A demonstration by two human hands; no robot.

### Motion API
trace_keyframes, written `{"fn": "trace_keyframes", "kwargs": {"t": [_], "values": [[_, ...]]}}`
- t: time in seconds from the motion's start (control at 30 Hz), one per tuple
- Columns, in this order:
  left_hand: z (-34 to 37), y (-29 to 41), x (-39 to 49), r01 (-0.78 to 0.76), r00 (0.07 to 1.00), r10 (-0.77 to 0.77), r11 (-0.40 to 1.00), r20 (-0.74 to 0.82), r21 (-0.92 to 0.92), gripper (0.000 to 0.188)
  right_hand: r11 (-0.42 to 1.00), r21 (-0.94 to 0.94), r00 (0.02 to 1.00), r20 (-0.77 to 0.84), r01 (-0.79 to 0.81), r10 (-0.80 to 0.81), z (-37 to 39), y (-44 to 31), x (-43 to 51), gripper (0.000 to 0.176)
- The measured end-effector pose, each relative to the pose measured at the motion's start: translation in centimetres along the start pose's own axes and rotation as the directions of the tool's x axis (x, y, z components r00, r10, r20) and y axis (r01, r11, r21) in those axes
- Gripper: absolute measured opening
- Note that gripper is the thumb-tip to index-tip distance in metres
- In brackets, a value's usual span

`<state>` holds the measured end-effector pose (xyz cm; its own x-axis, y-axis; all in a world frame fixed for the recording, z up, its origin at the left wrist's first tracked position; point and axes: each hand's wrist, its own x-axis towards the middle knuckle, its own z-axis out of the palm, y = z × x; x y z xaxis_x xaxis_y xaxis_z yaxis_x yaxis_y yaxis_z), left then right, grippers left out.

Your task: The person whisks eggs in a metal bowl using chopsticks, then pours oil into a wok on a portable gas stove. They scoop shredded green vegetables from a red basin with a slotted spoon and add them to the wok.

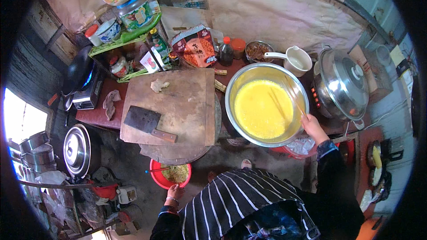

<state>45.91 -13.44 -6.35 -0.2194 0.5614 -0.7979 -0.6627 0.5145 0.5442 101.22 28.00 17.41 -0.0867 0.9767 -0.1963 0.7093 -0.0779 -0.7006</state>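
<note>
A large stainless steel bowl [233,116] of yellow liquid, which looks like beaten egg, stands at the right of centre. My right hand [313,128] is at its right rim, fingers closed on thin wooden chopsticks [295,96] that slant along the inner wall. My left hand [175,193] hangs low with nothing in it, near a red plastic bowl [189,173] of shredded food. Left of the steel bowl lies a wooden cutting board [190,106], bearing a cleaver [143,119] and a piece of ginger [159,85].
A lidded electric pot [343,83] with red lights stands at the right, beside a white handled pot [297,60]. A black wok [77,73] sits over a lit gas stove [88,96] at the left. Seasoning bottles and a red food packet [196,48] line the back.
</note>
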Motion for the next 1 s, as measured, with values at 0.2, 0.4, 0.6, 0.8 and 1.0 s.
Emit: {"fn": "trace_keyframes", "kwargs": {"t": [0.2,0.4,0.6,0.8,1.0], "values": [[1.1,1.0,-4.2,-0.064,0.987,0.104,0.956,-0.126,0.287,0.024,0.956,0.223,0.968,0.205,-0.192,0.146,3.2,-5.5,0.5,0.026],[-2.6,0.3,-6.4,-0.092,0.994,0.107,0.957,-0.038,0.275,0.02,0.817,0.472,0.91,0.387,-0.332,0.146,6.3,-12.2,-1.3,0.025],[-9.8,-2.1,-6.6,-0.113,0.982,0.13,0.985,-0.136,0.128,0.021,0.848,0.522,0.9,0.408,-0.092,-0.154,18.0,-20.9,-1.6,0.019],[-11.4,-4.9,-11.0,-0.143,0.912,0.107,0.988,-0.397,-0.063,0.03,0.817,-0.096,0.822,0.058,0.569,-0.566,28.0,-24.6,1.8,0.03],[-11.4,-12.8,-19.0,-0.166,0.968,0.174,0.984,-0.182,0.058,0.034,0.613,-0.343,0.665,0.048,0.712,-0.745,27.6,-27.0,-0.2,0.038]]}}
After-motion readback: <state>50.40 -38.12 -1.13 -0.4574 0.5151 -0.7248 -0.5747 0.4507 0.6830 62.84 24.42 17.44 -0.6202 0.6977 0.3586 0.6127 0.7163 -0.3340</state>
